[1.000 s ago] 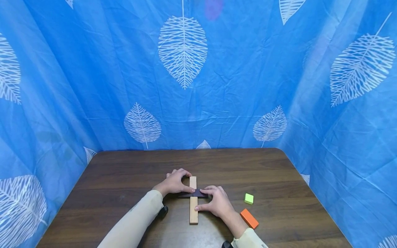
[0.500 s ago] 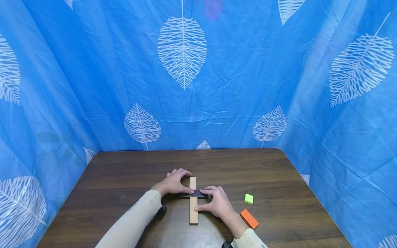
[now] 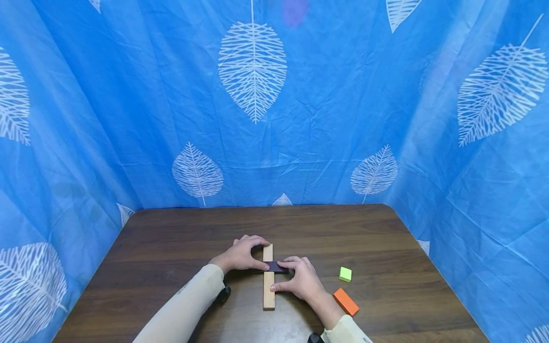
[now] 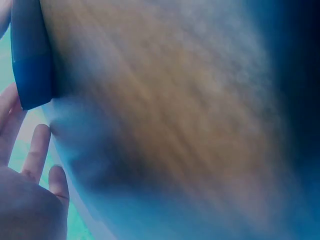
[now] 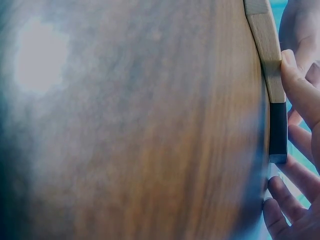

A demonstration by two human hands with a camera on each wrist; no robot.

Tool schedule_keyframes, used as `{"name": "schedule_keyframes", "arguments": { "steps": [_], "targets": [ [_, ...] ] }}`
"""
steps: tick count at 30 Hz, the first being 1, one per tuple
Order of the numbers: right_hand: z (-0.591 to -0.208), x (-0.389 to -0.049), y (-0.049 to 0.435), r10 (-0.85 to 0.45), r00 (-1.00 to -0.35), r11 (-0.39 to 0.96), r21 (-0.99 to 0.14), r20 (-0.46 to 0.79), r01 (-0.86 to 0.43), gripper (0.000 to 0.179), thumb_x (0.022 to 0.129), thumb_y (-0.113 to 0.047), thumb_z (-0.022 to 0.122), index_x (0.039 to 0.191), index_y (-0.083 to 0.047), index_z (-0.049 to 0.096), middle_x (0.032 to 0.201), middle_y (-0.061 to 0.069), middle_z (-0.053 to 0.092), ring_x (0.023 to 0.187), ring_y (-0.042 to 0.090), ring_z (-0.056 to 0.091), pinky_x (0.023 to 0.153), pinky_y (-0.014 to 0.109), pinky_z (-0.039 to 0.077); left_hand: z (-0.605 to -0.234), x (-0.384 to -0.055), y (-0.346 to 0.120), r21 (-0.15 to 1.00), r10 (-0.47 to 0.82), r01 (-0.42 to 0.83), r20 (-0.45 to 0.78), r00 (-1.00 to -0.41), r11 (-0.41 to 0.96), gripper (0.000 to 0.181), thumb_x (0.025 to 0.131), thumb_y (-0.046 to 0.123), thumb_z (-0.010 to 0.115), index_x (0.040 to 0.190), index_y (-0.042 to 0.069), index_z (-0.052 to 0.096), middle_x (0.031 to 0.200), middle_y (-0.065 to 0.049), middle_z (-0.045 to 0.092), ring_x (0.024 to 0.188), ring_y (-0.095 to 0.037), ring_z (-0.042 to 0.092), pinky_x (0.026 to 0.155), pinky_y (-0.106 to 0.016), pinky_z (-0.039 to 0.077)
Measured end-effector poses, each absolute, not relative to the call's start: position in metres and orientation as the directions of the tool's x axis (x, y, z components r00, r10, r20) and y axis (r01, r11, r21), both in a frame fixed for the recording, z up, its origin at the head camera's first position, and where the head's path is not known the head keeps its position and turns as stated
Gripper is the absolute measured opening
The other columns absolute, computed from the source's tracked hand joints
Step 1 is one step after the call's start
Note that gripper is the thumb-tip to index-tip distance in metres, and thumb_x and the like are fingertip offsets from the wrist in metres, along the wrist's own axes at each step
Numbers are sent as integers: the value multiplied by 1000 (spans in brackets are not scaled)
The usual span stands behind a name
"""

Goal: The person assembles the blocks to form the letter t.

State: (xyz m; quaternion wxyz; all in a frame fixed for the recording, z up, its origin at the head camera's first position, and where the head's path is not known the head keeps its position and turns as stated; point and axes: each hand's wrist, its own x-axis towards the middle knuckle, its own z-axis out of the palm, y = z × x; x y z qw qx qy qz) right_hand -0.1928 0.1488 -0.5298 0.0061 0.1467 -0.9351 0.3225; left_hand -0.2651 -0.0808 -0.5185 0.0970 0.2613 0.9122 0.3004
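Light wooden blocks (image 3: 269, 296) form a line on the table, with a dark block (image 3: 277, 267) crossing its middle. My left hand (image 3: 241, 253) reaches in from the left, its thumb at the dark block and its index fingertip at the far end of the line. From the right, my right hand (image 3: 303, 279) lays its fingertips on the dark block, while its thumb touches the side of the near wooden block. The left wrist view shows the dark block's end (image 4: 32, 82) above extended fingers. In the right wrist view, the wooden pieces (image 5: 265, 42) meet the dark block (image 5: 278, 131).
A lime green block (image 3: 345, 274) lies on the brown wooden table (image 3: 171, 233), right of my right hand. Nearer, beside my right wrist, is an orange block (image 3: 345, 301). Blue leaf-patterned cloth (image 3: 317, 119) hangs around the table's back and sides.
My left index fingertip has moved slightly right, onto the far end of the wooden line, and its thumb sits a little lower on the dark block. My right hand stays nearly still.
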Motion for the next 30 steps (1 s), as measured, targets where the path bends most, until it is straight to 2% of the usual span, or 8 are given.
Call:
{"name": "schedule_keyframes", "arguments": {
  "steps": [13,30],
  "targets": [
    [-521,-196,150,-304,-945,778,-541,118,-318,77,62,-61,89,121,-13,75,121,8,67,114,33,56,96,54,43,-513,-268,-78,534,535,447,-13,-845,718,68,77,58,82,131,21,65,138,2,58,122,-23,48,93,-52,27],
    [-522,-195,147,-317,-937,796,-496,145,-346,75,62,-60,89,119,-12,76,117,7,68,112,30,58,96,52,43,-513,-266,-78,507,533,442,-41,-845,740,68,77,60,80,132,23,65,138,5,58,124,-22,48,93,-53,26]
  ]
}}
